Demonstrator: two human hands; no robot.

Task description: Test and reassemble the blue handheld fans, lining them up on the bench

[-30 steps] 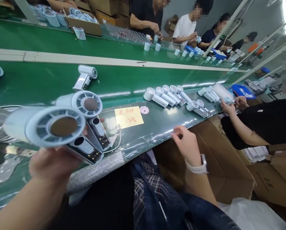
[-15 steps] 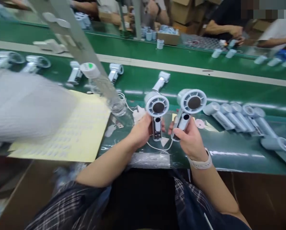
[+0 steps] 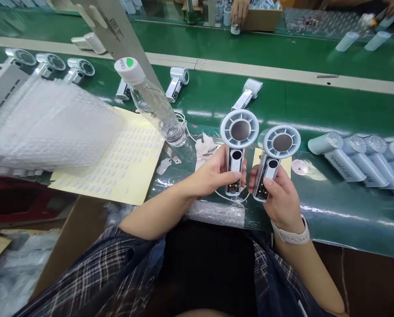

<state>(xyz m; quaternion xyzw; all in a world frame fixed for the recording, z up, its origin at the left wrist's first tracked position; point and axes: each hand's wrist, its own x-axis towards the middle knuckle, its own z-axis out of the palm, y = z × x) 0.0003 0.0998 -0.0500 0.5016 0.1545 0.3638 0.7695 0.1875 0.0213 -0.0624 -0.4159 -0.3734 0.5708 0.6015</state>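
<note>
My left hand (image 3: 216, 171) is closed round the handle of a pale blue handheld fan (image 3: 239, 128), its thumb on the front of the handle. In my right hand (image 3: 284, 198) is a second handheld fan (image 3: 281, 141), also gripped by the handle. Both fans stand nearly upright side by side, their round ribbed heads facing me. Small circuit boards show at the lower handles. Behind my hands a white cable (image 3: 231, 199) lies on the green bench, and a crumpled white scrap (image 3: 206, 147) is left of them.
A clear bottle (image 3: 157, 105) stands on the left beside a yellow sticker sheet (image 3: 130, 167) and white bubble wrap (image 3: 61, 123). Several fans (image 3: 345, 163) lie in a row at right. More fans (image 3: 178, 83) rest on the green conveyor (image 3: 282, 101). Co-workers' hands show beyond.
The left fan has risen and its head tilted to face me more fully; the right one has come lower. My left thumb now lies across the handle. The camera view has shifted.
</note>
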